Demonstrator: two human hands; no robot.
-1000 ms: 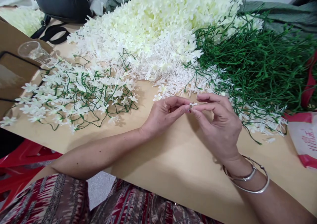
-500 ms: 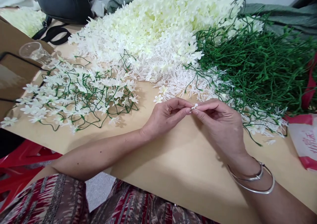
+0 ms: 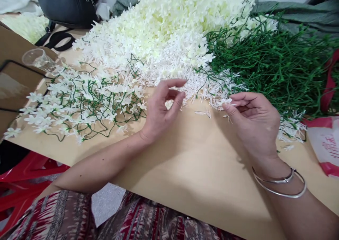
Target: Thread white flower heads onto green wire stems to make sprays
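Between the thumb and fingertips of my right hand (image 3: pixel 255 121), a small white artificial flower (image 3: pixel 225 101) is pinched above the table. My left hand (image 3: pixel 161 109) is apart from it, thumb and fingers curved with a gap between them and nothing held. Just beyond both hands lie loose white stamens (image 3: pixel 196 86), below a big heap of pale artificial blossoms (image 3: pixel 180 17). Green plastic stems (image 3: pixel 280 63) are piled behind my right hand. White flowers on green stems (image 3: pixel 87 98) spread out left of my left hand.
A clear plastic cup (image 3: pixel 37 59) lies tipped beside a cardboard box (image 3: pixel 18 52) at the left. Behind it sits a dark bag (image 3: pixel 66 5). A red-and-white packet (image 3: pixel 324 144) lies at the right edge. Red stools (image 3: pixel 29 183) stand below the wooden table (image 3: pixel 190 169).
My hands have separated: the left moved left and its fingers opened, while the right moved right and slightly away from me, holding the white flower.
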